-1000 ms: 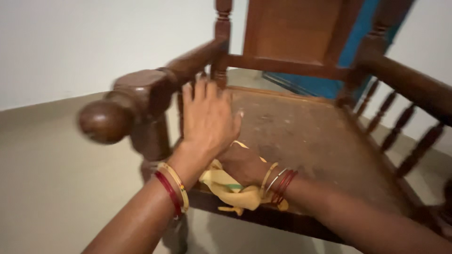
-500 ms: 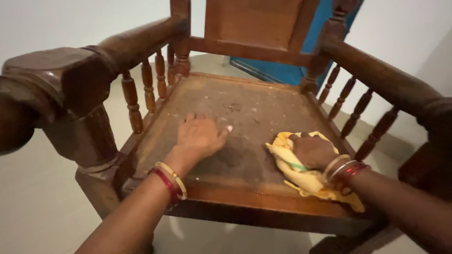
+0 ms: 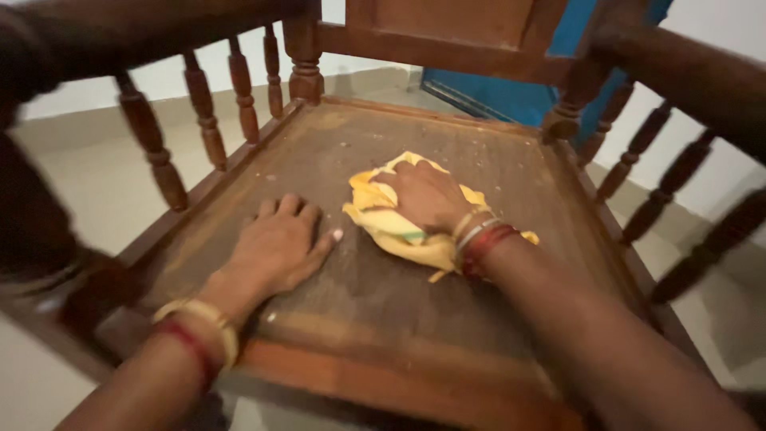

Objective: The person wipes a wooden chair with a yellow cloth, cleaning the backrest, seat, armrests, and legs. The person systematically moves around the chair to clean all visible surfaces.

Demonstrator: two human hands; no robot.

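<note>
Wooden chair [image 3: 447,375] viewed from above; seat [image 3: 383,303] dusty, speckled with pale crumbs toward the back.

Right hand [image 3: 427,195] pressed palm-down on yellow cloth [image 3: 391,227], near the seat's middle; fingers curled over the bunched fabric, grip clenched on it, apparently to keep the cloth gathered and bearing flat against the wood.

Left hand [image 3: 279,247] flat on bare seat just beside the cloth, not touching it; fingers spread, grip released, holding nothing; placement suggests bracing, weight carried through the palm.

Bangles on both wrists: gold and red at left [image 3: 195,327], silver and red at right [image 3: 479,239].

Turned spindles [image 3: 152,148] under the left armrest and further spindles at right [image 3: 638,160]; backrest panel [image 3: 447,16] cut off at the top; blue panel [image 3: 495,92] behind the chair, nature unclear.

Hidden or doubtful: underside of cloth and the seat patch beneath it; right palm; chair legs; near left corner and both armrests blurred; front rail out of focus; cloth's green mark too small to identify; floor [image 3: 88,168] pale, without detail.
</note>
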